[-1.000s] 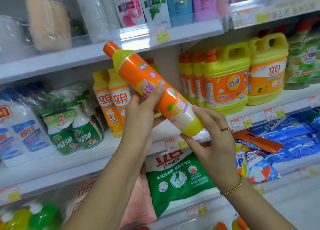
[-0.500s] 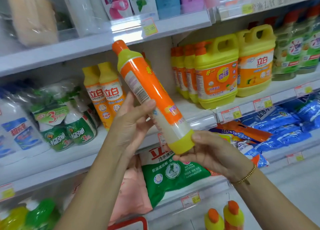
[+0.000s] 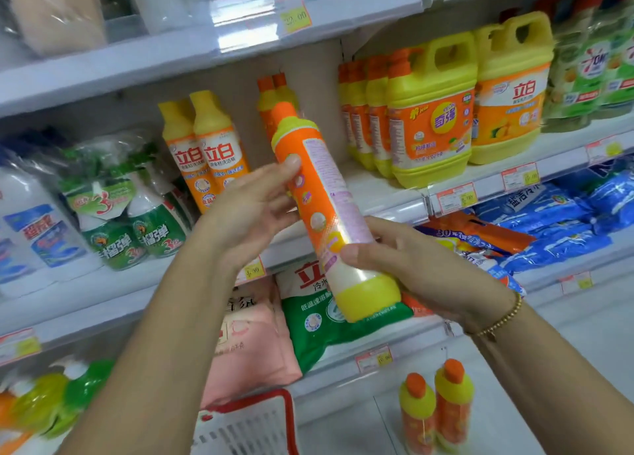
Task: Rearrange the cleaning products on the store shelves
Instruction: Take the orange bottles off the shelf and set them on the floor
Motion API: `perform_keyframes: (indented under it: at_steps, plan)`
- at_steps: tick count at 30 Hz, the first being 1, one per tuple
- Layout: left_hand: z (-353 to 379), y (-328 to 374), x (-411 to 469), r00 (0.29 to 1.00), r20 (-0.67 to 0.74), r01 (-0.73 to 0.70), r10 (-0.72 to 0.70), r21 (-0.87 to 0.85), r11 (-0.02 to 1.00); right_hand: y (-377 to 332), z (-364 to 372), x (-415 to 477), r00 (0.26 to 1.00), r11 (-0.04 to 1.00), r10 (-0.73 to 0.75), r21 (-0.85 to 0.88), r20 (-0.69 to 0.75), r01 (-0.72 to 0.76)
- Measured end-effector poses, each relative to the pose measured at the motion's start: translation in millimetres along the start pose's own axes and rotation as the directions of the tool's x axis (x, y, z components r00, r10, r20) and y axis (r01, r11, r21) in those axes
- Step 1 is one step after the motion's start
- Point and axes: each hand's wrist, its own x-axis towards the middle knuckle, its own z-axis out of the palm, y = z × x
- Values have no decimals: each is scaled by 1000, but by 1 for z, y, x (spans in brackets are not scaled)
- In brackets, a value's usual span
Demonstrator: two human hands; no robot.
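Bottle [image 3: 322, 200] mid-frame, tilted, orange cap up, before middle shelf [image 3: 387, 193]. Your right hand [image 3: 422, 265] grips lower part, thumb across front; your left hand [image 3: 254, 207] holds upper label.

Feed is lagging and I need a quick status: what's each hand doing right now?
Left hand: holds the orange bottle by its upper part, thumb in front.
Right hand: grips the same bottle near its yellow base.

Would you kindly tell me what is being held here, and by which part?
A tall orange-and-yellow plastic detergent bottle: the right hand grips its lower body just above the yellow base, and the left hand pinches the upper label.
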Motion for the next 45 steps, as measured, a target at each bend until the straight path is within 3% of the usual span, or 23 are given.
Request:
perform_keyframes:
  at_steps: [3,9,12,16,18,21,24,28,34,41,45]
  plan:
    - [-10,-8,10,991,15,133,-133,-189,973,-7,2,-3,966,921,51,362,255,-145]
    - [-12,-21,13,974,-76,196,-215,-206,959,-14,-1,-3,869,825,73,460,489,-329]
    - [-12,-20,13,978,-80,176,-193,-189,966,-3,-8,-3,870,903,111,318,481,-291]
    - [-8,-22,-1,993,-71,91,-92,-14,996,19,-26,-6,938,968,238,-137,253,-208]
    - [-6,-36,-10,997,25,68,-72,131,989,30,-33,-6,937,927,261,-331,230,-177]
    - [1,-75,-23,977,114,142,-182,290,946,57,-40,-5,934,874,310,-440,179,-206]
    - [4,-127,-39,965,73,206,-250,373,905,87,-48,-4,953,811,304,-525,-4,-261]
    - [5,-193,-63,960,3,237,-282,529,815,117,-65,-7,961,601,244,-758,-128,-253]
    - [11,-280,-82,908,-316,412,-274,557,722,158,-54,-8,975,521,202,-832,-94,-188]
    - [20,-318,-96,943,-244,331,-225,638,695,177,-47,-6,956,411,291,-896,-44,-167]
    - [21,-314,-95,934,-248,354,-258,525,774,178,-45,-2,952,397,303,-902,-48,-172]
